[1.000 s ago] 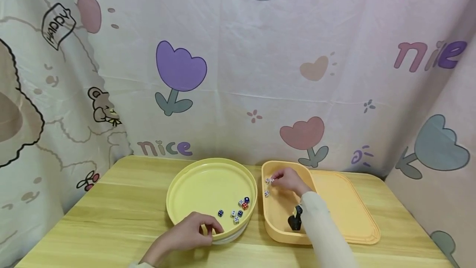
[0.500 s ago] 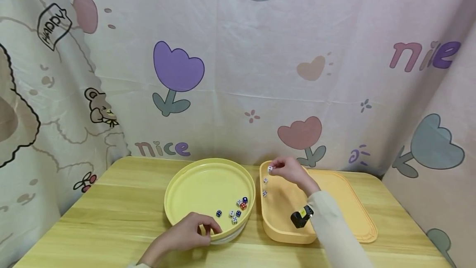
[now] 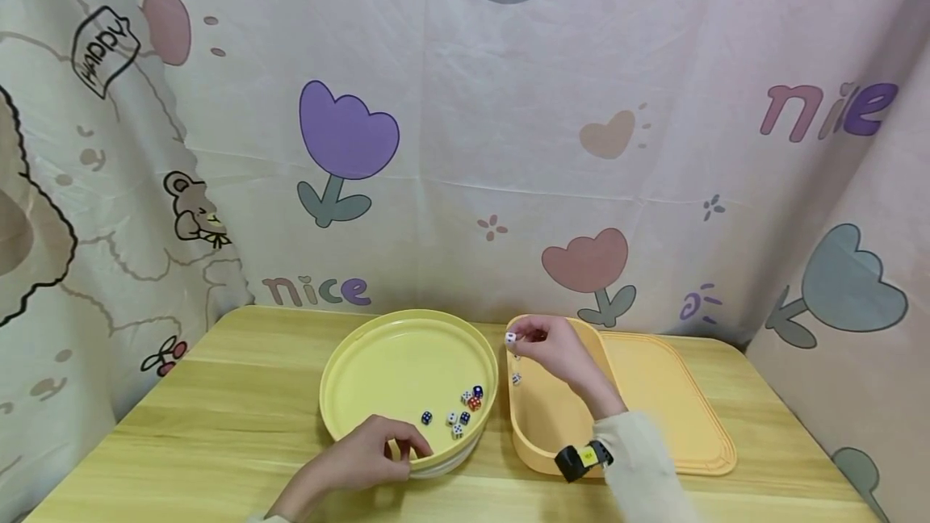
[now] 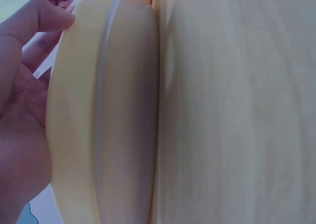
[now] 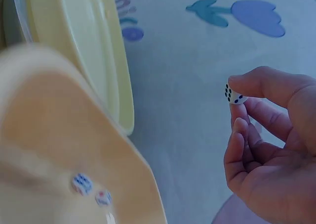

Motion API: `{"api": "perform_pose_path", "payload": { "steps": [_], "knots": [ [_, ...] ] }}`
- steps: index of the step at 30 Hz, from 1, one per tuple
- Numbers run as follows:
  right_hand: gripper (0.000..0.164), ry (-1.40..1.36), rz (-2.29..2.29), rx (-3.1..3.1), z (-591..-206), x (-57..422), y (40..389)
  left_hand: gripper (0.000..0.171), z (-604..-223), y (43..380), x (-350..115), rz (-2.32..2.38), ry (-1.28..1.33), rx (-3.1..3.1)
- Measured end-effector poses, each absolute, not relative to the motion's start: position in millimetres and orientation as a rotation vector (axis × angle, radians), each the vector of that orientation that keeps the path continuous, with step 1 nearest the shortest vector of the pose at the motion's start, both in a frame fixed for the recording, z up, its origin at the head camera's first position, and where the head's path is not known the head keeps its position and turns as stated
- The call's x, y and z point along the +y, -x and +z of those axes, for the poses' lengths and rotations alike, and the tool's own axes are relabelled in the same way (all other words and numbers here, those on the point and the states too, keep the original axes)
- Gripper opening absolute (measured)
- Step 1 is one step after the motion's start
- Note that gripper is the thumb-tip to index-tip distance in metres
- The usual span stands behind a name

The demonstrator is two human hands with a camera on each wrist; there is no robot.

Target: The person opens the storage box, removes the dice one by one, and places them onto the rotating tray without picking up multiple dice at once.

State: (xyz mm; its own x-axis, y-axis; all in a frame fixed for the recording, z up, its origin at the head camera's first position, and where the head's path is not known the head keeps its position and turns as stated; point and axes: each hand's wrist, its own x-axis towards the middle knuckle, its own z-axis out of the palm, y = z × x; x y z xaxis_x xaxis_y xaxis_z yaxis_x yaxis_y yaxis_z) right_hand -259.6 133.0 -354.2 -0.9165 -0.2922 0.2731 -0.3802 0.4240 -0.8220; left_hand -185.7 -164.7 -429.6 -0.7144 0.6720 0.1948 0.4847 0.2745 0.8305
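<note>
My right hand (image 3: 558, 355) pinches a white die (image 5: 235, 92) with dark pips between thumb and fingertips. It is above the left rim of the orange box (image 3: 554, 414). In that box lie white dice (image 5: 82, 184) by the left wall, partly hidden by the hand in the head view. My left hand (image 3: 372, 450) holds the near rim of a round yellow tray (image 3: 395, 361), thumb outside and fingers over the edge. On the tray's right side sit several dice: white ones (image 3: 457, 431), dark blue ones (image 3: 426, 418) and a red one (image 3: 475, 403).
A flat orange lid (image 3: 676, 402) lies on the wooden table (image 3: 196, 402), right of the box. Behind the table hangs a printed curtain (image 3: 450, 144). A black wrist camera (image 3: 579, 459) is strapped to my right wrist.
My right hand has lifted a white die from the orange box and carried it left to the box's left rim. The left hand stays at the tray rim.
</note>
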Motion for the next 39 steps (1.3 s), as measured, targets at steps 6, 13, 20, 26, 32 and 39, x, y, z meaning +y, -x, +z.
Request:
{"api": "perform_pose_path", "payload": {
  "steps": [6,13,20,26,32,39],
  "knots": [
    [0.015,-0.551,1.594,-2.545,-369.0,116.0,239.2,0.027,-428.5,184.8,-165.0,1.423,-1.087,2.343],
    [0.016,-0.561,1.608,-2.553,-389.4,102.2,227.0,0.029,-431.3,185.1,-163.3,1.411,-1.108,2.358],
    [0.015,-0.616,1.48,-2.583,-400.3,93.0,224.5,0.027,-431.9,183.6,-162.3,1.418,-1.116,2.357],
    [0.012,-0.674,1.488,-2.551,-400.6,85.7,221.8,0.026,-431.4,182.8,-163.6,1.426,-1.136,2.373],
    [0.01,-0.768,1.525,-2.529,-399.8,75.0,214.3,0.03,-433.4,184.0,-163.2,1.443,-1.11,2.367],
    [0.01,-0.795,1.49,-2.564,-399.9,65.0,206.8,0.03,-432.3,184.2,-163.1,1.451,-1.114,2.355]
  ]
}}
